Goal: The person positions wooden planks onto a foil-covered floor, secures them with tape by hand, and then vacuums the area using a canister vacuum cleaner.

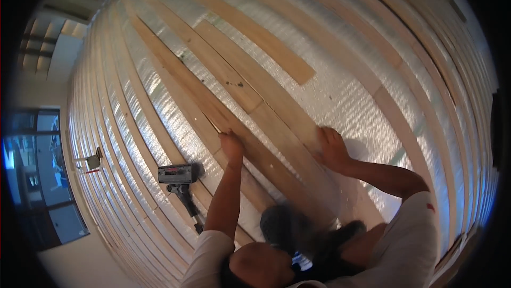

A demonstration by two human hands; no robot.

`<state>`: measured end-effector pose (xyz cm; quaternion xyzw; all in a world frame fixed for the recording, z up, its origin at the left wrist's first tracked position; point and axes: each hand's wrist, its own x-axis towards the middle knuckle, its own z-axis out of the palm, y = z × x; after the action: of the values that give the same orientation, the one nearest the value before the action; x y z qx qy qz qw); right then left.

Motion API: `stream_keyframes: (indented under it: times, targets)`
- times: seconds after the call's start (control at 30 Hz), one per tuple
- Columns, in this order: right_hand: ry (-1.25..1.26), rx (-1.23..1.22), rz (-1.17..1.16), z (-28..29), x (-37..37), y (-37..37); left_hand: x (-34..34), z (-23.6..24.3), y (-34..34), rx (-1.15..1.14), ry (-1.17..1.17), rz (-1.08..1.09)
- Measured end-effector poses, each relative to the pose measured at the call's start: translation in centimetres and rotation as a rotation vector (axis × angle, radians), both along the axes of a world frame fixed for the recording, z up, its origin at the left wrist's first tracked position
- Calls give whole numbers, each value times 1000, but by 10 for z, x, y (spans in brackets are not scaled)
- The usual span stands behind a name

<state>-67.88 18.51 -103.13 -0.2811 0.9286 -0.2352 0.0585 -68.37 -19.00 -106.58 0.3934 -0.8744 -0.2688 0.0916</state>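
My left hand (pixel 231 145) is closed at the left edge of a darker brown wooden plank (pixel 186 80), its fingers curled against the edge. My right hand (pixel 334 151) grips the outer edge of a pale wooden plank (pixel 266 91) that lies to the right of the darker one. Between these two, a shorter plank (pixel 218 70) ends at a joint and has dark marks near that end. All of them lie lengthwise over a shiny silver underlay (pixel 340 102). The undersides of my fingers are hidden.
A vacuum cleaner floor head (pixel 176 174) with its tube rests left of my left arm. Spaced rows of planks cover the floor on both sides. A loose plank end (pixel 303 75) lies ahead. My shoe (pixel 278 227) is just below my hands. A dark-framed window (pixel 48 165) stands far left.
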Motion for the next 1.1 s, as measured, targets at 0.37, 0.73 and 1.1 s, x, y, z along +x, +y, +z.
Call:
stream_keyframes:
  times: [0.37,0.73,1.1]
  targets:
    - [445,43,-417,-16,83,85,-21,-45,-73,-85,-282,-543]
    - [-73,375,-735,-7,361,317,-39,37,-53,-233,-419,-834]
    - [-605,481,-998,6,357,357,-29,48,268,106,2,-1860]
